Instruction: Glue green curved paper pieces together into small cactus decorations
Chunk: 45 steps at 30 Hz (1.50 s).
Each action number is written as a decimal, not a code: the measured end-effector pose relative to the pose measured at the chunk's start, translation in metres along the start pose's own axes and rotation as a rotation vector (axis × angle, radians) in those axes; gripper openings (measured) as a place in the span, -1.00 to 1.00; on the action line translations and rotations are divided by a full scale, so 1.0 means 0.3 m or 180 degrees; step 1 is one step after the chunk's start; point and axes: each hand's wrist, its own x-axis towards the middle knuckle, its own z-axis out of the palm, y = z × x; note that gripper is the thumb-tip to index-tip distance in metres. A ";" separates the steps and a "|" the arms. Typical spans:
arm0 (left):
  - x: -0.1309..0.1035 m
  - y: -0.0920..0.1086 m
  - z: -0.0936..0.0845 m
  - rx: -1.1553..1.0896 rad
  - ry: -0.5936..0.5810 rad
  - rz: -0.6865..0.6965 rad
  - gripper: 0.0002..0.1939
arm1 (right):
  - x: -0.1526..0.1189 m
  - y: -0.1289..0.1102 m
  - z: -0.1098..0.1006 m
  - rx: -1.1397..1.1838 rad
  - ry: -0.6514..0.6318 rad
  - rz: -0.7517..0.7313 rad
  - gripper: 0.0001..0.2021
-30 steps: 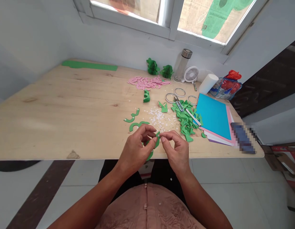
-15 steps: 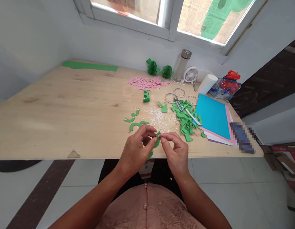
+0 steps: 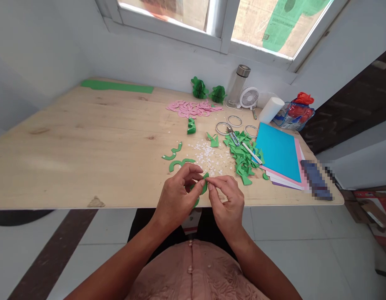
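My left hand (image 3: 180,193) pinches a curved green paper cutout (image 3: 205,187) between thumb and fingers at the table's front edge. Part of the cutout is covered by the fingers, and its lower curve hangs below the hand. My right hand (image 3: 227,198) is closed in a pinch, its index fingertip touching the cutout's upper end. Whether something small sits between those fingertips is hidden. Just beyond my left hand lie two more wavy green cutouts, one (image 3: 173,166) partly behind the fingers and another (image 3: 170,157) with small white patches on it.
White paper bits (image 3: 208,152) are scattered ahead of my hands. Green scraps (image 3: 242,160) are heaped at right, with snips (image 3: 232,136) and a white pen (image 3: 252,153) on top. Tape rolls (image 3: 235,121), coloured sheets (image 3: 278,150), pink cutouts (image 3: 193,109) and a glass bottle (image 3: 238,85) surround them.
My right fingers have shifted slightly left, and the index finger now reaches over the cutout's upper end. A white bit at the fingertips and another falling below the table no longer show.
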 end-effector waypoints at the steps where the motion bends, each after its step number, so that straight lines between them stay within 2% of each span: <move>1: -0.001 -0.001 0.000 -0.0004 0.0022 0.0017 -0.87 | -0.003 0.002 0.002 -0.0119 0.0027 -0.0119 -0.81; 7: -0.006 -0.012 -0.002 0.0122 0.0227 0.0193 -0.86 | -0.017 0.021 0.012 -0.0763 0.0177 -0.0895 -0.80; 10: -0.009 -0.013 -0.005 0.0182 0.0236 0.0228 -0.84 | -0.022 0.027 0.013 -0.0871 0.0168 -0.1078 -0.78; 26: -0.009 -0.017 -0.020 0.0157 0.0084 0.0172 -0.82 | -0.029 0.049 0.013 -0.1168 0.0128 -0.1251 -0.69; 45: -0.003 -0.033 -0.024 -0.0139 -0.0057 -0.0021 -0.82 | -0.008 0.047 0.011 -0.1255 0.0279 -0.1283 -0.72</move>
